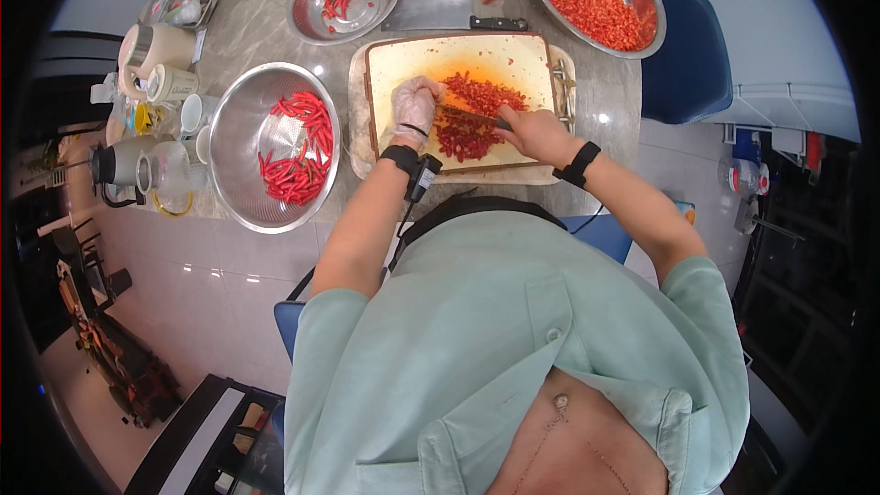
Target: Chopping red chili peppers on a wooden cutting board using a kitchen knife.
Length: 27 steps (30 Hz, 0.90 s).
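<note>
My right hand [540, 134] is bare and closed around the dark handle of a kitchen knife [474, 116]. The blade lies across chopped red chilies [485, 93], with one heap above it and a darker heap below. My left hand [414, 106] wears a clear plastic glove and rests near the blade's far end; its fingers are curled, and whether they pinch the blade or chilies cannot be made out. Under both hands is a cream cutting board [405, 55] with a brown rim, stained orange in the middle.
Left of the board stands a steel colander [237, 144] with whole red chilies [295, 179]. Behind are a steel bowl [302, 14] with a few chilies, a cleaver [433, 12], and a bowl of chopped chilies [591, 7]. Mugs and a glass jug [165, 168] crowd the left edge.
</note>
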{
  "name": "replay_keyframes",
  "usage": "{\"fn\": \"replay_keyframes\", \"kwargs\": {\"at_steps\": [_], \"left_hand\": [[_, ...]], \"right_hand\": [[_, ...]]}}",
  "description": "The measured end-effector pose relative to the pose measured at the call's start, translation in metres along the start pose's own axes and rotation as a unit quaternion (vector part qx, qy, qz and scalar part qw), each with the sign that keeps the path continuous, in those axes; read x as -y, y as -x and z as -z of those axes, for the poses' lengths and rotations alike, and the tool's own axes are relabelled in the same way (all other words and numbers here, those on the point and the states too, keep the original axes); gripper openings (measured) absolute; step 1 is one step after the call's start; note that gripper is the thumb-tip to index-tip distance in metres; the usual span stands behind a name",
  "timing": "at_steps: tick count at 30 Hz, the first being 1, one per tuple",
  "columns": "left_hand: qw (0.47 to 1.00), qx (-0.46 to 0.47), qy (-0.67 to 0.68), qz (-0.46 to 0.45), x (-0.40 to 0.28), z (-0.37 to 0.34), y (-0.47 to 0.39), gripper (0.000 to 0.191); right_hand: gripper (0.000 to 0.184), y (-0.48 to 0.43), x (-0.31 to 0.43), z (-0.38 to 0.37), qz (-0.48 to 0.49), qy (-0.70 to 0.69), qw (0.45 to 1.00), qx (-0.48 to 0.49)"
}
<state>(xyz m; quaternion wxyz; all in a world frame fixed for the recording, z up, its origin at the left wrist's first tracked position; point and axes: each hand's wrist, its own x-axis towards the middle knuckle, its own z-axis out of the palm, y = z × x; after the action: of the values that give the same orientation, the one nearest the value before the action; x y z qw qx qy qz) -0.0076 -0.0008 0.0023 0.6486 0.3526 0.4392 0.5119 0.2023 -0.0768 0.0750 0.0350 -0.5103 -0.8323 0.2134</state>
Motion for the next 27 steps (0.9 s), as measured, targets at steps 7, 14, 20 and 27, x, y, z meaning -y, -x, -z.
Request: {"fn": "replay_keyframes", "kwargs": {"at_steps": [7, 14, 20, 27], "left_hand": [[0.998, 0.020, -0.045, -0.031, 0.006, 0.012, -0.001, 0.022], [0.997, -0.012, -0.073, 0.018, -0.009, 0.001, 0.004, 0.022], [0.990, 0.018, -0.119, -0.071, -0.004, 0.005, 0.022, 0.020], [0.998, 0.014, -0.054, 0.003, -0.016, -0.004, 0.009, 0.021]], "right_hand": [[0.029, -0.003, 0.021, -0.001, -0.025, 0.025, 0.999, 0.029], [0.030, -0.003, 0.013, -0.006, -0.007, 0.011, 1.000, -0.013], [0.030, 0.006, 0.020, -0.019, 0.000, 0.025, 1.000, -0.010], [0.031, -0.003, 0.015, 0.010, -0.027, -0.015, 0.999, 0.035]]}}
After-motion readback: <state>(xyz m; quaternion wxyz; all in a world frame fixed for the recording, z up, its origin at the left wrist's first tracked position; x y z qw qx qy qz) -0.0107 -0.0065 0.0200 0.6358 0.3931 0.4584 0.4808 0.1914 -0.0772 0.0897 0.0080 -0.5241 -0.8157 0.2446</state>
